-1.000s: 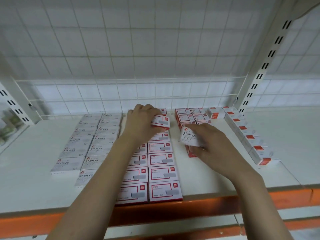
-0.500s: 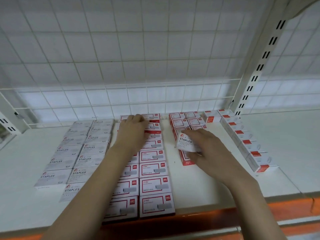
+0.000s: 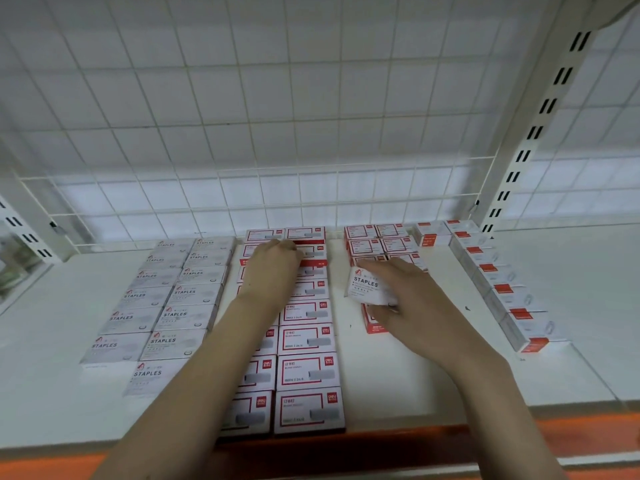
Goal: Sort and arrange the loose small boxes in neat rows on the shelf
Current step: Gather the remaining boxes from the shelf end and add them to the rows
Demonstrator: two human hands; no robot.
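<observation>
My left hand [image 3: 273,268] reaches to the back of the two middle rows of red-and-white boxes [image 3: 306,341]. Its curled fingers grip the left edge of one red-and-white box [image 3: 313,252], which lies on top of the row. My right hand [image 3: 408,306] holds a white STAPLES box [image 3: 365,284] between thumb and fingers, just above the shelf [image 3: 433,375]. A red box [image 3: 372,323] lies partly hidden under this hand. Two rows of white STAPLES boxes [image 3: 173,296] lie at the left.
A small block of red-and-white boxes [image 3: 377,240] sits at the back, right of centre. A line of boxes standing on their sides [image 3: 502,289] runs along the right. A wire grid [image 3: 242,188] closes the back, a slotted upright [image 3: 540,126] stands right, and the front edge [image 3: 588,431] is orange.
My left hand has carried its red-and-white box toward the back and set it down on the row. My right hand with the white STAPLES box has barely moved.
</observation>
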